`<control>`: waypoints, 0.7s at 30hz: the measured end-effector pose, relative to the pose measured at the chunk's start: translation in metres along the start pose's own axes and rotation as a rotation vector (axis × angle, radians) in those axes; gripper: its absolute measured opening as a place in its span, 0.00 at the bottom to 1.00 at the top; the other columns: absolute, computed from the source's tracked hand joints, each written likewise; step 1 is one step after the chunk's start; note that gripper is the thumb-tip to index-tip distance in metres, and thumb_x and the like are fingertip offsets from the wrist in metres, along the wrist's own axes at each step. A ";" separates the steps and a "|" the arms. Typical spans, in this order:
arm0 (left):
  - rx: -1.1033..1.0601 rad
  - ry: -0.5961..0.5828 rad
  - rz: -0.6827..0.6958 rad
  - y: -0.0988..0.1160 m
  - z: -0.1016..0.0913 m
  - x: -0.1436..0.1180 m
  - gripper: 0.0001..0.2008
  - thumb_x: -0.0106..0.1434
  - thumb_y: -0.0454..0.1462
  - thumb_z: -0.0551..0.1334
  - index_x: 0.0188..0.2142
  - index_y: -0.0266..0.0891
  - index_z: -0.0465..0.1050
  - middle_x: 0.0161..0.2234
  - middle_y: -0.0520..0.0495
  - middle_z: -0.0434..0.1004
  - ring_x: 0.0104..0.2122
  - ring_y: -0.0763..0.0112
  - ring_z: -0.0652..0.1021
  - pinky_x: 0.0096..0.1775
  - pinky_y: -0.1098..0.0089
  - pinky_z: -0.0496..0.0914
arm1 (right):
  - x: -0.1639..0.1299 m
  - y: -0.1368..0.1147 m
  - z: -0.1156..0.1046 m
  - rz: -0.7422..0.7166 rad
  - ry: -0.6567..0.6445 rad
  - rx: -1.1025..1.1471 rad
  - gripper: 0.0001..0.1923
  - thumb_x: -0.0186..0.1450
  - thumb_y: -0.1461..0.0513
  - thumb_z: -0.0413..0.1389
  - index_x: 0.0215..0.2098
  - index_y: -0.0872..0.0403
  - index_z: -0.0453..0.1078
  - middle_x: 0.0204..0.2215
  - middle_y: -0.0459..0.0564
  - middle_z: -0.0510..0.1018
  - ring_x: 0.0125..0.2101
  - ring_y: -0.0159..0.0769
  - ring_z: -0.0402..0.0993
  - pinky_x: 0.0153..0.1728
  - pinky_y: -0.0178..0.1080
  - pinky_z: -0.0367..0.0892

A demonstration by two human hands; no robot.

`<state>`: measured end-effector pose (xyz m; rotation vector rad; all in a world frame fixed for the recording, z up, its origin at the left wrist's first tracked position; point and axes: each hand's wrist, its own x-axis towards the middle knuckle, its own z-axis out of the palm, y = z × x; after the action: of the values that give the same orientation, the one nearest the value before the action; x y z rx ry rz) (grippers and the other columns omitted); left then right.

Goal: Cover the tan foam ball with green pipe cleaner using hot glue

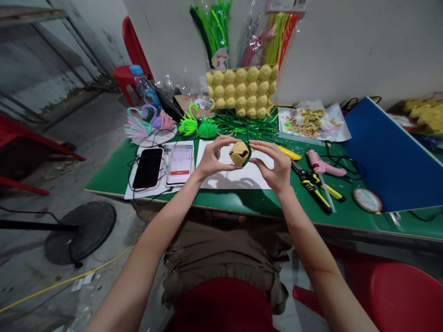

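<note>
Above a white sheet of paper (221, 180), a yellow egg-carton cup (238, 154) with a torn, dark opening is held up. My left hand (212, 159) pinches it from the left between thumb and fingers. A dark green pipe cleaner (248, 156) bends along the cup's right side, its end sticking up. My right hand (275, 163) is closed on the pipe cleaner at that side, fingertips against the cup's edge. Behind the hands, several loose dark green pipe cleaners (238, 125) lie on the table.
Pliers (314, 186), a pink glue gun (323, 163) and a tape roll (367, 199) lie right, beside a blue board (398, 157). Two phones (148, 168) sit left. Pipe-cleaner swans (157, 121) and an egg carton (244, 90) stand behind. Scraps (311, 121) cover another sheet.
</note>
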<state>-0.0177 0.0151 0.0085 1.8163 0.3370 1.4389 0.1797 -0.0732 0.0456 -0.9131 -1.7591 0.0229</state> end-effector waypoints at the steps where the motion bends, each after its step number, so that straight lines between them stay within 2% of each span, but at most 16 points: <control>1: -0.002 -0.007 0.007 0.000 0.000 0.000 0.37 0.35 0.43 0.84 0.48 0.50 0.82 0.46 0.45 0.81 0.48 0.60 0.79 0.50 0.61 0.73 | 0.000 0.000 0.000 -0.002 0.002 0.018 0.12 0.69 0.54 0.61 0.48 0.47 0.79 0.47 0.54 0.85 0.49 0.46 0.83 0.51 0.51 0.78; 16: -0.038 -0.079 -0.022 0.007 0.001 0.000 0.37 0.34 0.42 0.84 0.48 0.49 0.83 0.44 0.45 0.81 0.48 0.58 0.78 0.53 0.57 0.71 | 0.007 0.003 -0.015 -0.008 -0.147 0.074 0.18 0.65 0.48 0.63 0.48 0.49 0.77 0.49 0.57 0.84 0.52 0.49 0.80 0.54 0.53 0.75; 18: -0.033 -0.084 -0.022 0.007 0.000 -0.001 0.37 0.35 0.41 0.84 0.48 0.49 0.83 0.44 0.45 0.82 0.48 0.58 0.78 0.53 0.57 0.71 | 0.006 0.004 -0.016 -0.007 -0.152 0.083 0.20 0.65 0.47 0.64 0.50 0.49 0.76 0.49 0.57 0.84 0.53 0.49 0.80 0.54 0.52 0.75; 21: -0.025 -0.094 -0.021 0.007 0.000 -0.001 0.37 0.35 0.41 0.84 0.49 0.48 0.82 0.44 0.45 0.82 0.48 0.58 0.79 0.53 0.58 0.71 | 0.004 0.005 -0.015 0.008 -0.145 0.147 0.27 0.64 0.48 0.65 0.58 0.49 0.71 0.51 0.57 0.83 0.52 0.47 0.81 0.52 0.50 0.76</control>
<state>-0.0200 0.0099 0.0124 1.8478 0.2882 1.3320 0.1940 -0.0733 0.0528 -0.8285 -1.8605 0.2252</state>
